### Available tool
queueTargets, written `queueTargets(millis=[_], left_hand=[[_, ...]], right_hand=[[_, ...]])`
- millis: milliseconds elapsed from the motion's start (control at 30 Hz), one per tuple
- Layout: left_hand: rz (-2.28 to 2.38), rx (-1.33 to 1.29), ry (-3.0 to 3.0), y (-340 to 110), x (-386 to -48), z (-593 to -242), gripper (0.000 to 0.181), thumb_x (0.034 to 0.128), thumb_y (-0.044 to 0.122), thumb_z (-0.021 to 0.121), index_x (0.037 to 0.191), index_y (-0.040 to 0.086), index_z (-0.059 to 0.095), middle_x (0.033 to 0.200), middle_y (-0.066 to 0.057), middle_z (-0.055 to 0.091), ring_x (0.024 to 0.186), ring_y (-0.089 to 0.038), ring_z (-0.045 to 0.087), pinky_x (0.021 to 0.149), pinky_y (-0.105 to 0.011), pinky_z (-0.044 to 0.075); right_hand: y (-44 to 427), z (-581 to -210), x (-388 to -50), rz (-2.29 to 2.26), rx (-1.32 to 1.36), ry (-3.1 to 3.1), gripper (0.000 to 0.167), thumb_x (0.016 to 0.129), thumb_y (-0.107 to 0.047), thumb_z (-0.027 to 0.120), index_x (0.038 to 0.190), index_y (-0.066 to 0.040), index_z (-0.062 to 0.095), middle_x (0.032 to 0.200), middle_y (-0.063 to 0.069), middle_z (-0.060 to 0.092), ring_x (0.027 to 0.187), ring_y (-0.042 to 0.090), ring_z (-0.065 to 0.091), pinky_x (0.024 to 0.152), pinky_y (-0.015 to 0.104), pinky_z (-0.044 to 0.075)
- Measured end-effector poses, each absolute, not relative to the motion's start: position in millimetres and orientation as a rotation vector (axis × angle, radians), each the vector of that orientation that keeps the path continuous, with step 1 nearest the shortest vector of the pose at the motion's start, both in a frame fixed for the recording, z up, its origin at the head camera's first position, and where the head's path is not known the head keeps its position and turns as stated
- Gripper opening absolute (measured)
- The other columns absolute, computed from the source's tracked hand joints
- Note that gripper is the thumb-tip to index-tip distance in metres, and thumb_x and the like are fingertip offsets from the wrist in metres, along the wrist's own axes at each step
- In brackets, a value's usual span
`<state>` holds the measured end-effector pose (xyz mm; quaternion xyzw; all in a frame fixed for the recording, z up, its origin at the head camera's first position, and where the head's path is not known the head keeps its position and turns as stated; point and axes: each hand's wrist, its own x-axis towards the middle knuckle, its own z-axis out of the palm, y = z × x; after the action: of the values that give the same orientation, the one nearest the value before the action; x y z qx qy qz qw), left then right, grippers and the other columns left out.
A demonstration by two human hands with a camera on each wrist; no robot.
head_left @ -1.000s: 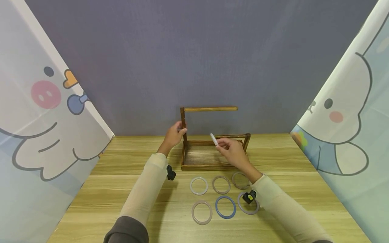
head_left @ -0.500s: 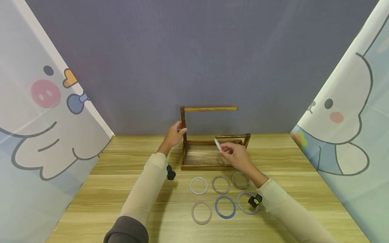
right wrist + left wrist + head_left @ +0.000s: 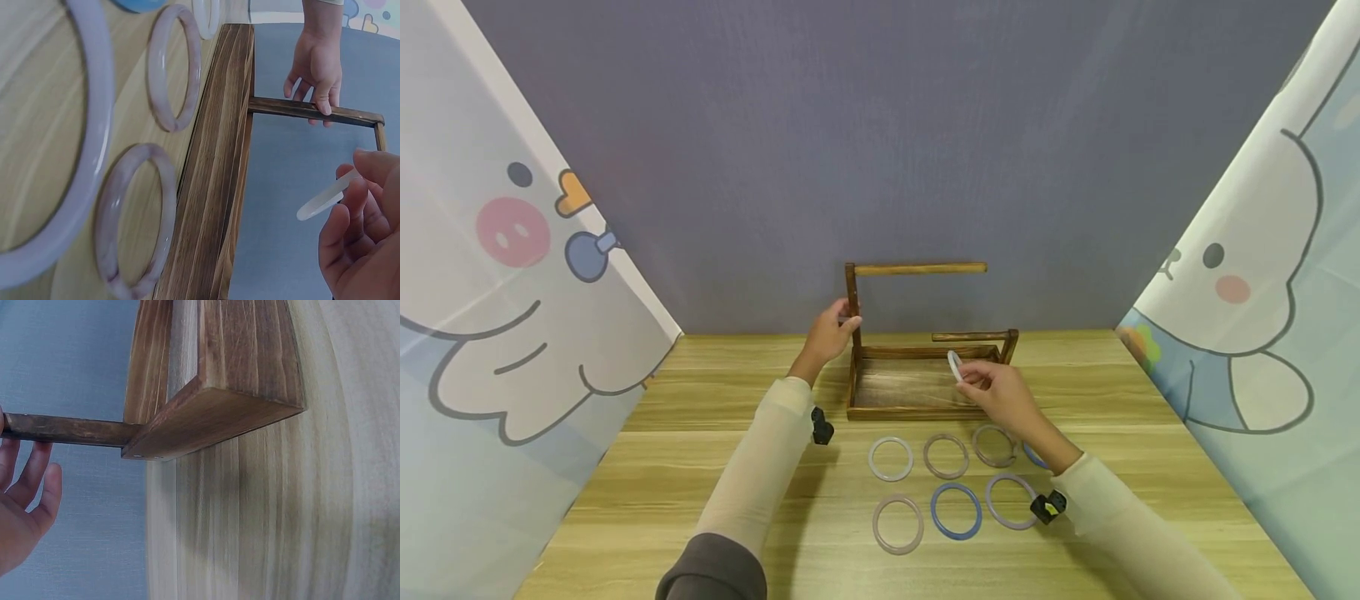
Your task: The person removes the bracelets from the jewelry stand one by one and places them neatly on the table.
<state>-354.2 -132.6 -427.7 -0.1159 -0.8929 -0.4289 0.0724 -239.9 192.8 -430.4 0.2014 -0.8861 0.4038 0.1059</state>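
A dark wooden jewelry stand (image 3: pixel 910 414) with a shallow tray base and two side arms, one tall and one low, stands at the back of the table. My left hand (image 3: pixel 827 340) grips its tall left post, thumb in front and fingers behind, as the right wrist view also shows. Over the tray's right part, my right hand (image 3: pixel 1002 397) pinches a white bangle (image 3: pixel 320 204) between thumb and fingers. That bangle is tilted up near the free end of the low bar (image 3: pixel 966 337), apart from it. The upper bar (image 3: pixel 921 269) carries nothing.
Several bangles lie flat in two rows before the stand, among them a white one (image 3: pixel 871 461), a bright blue one (image 3: pixel 957 536) and a lavender one (image 3: pixel 1011 525). Another blue bangle (image 3: pixel 1034 456) is partly hidden by my right wrist. A grey wall stands behind.
My right hand has moved right and slightly toward me with the white bangle, from left of the low bar's free end to below it. My left hand stays on the post.
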Motion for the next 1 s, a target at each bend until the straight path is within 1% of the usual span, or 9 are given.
queueTargets(millis=[233, 467, 667, 833, 1000], left_hand=[[-1.291, -0.351, -2.678, -133, -355, -429, 0.037, 0.1061, 0.026, 0.056, 0.141, 0.014, 0.055, 0.133, -0.014, 0.062, 0.124, -0.037, 0.06, 0.103, -0.057, 0.048], [-1.289, -0.363, -2.685, -133, -354, -428, 0.037, 0.1065, 0.027, 0.056, 0.141, 0.014, 0.054, 0.134, -0.014, 0.061, 0.126, -0.037, 0.059, 0.104, -0.057, 0.048], [-1.29, -0.362, -2.684, -134, -354, -428, 0.038, 0.1066, 0.028, 0.055, 0.142, 0.013, 0.054, 0.135, -0.015, 0.061, 0.126, -0.037, 0.058, 0.104, -0.057, 0.048], [-1.285, -0.355, -2.684, -134, -354, -429, 0.036, 0.1063, 0.026, 0.056, 0.14, 0.014, 0.055, 0.133, -0.015, 0.062, 0.125, -0.037, 0.059, 0.104, -0.057, 0.048], [-1.282, -0.352, -2.687, -134, -355, -429, 0.037, 0.1065, 0.029, 0.055, 0.14, 0.015, 0.055, 0.133, -0.014, 0.062, 0.125, -0.036, 0.059, 0.103, -0.056, 0.048]], right_hand=[[203, -432, -236, 1.172, 0.573, -2.632, 0.021, 0.088, -0.009, 0.079, 0.107, -0.001, 0.075, 0.09, 0.011, 0.077, 0.068, 0.009, 0.063, 0.055, 0.022, 0.049], [214, -433, -233, 1.184, 0.571, -2.653, 0.02, 0.089, -0.008, 0.078, 0.107, -0.001, 0.075, 0.09, 0.01, 0.078, 0.07, 0.009, 0.066, 0.056, 0.022, 0.051], [222, -432, -231, 1.175, 0.565, -2.659, 0.02, 0.089, -0.007, 0.077, 0.108, 0.0, 0.075, 0.09, 0.01, 0.078, 0.073, 0.012, 0.069, 0.058, 0.021, 0.052], [227, -434, -229, 1.098, 0.561, -2.681, 0.022, 0.09, -0.012, 0.078, 0.109, -0.001, 0.075, 0.089, 0.008, 0.078, 0.073, 0.014, 0.069, 0.057, 0.021, 0.052], [230, -435, -228, 1.07, 0.564, -2.689, 0.022, 0.09, -0.016, 0.079, 0.108, -0.004, 0.076, 0.089, 0.008, 0.078, 0.07, 0.01, 0.067, 0.056, 0.021, 0.049]])
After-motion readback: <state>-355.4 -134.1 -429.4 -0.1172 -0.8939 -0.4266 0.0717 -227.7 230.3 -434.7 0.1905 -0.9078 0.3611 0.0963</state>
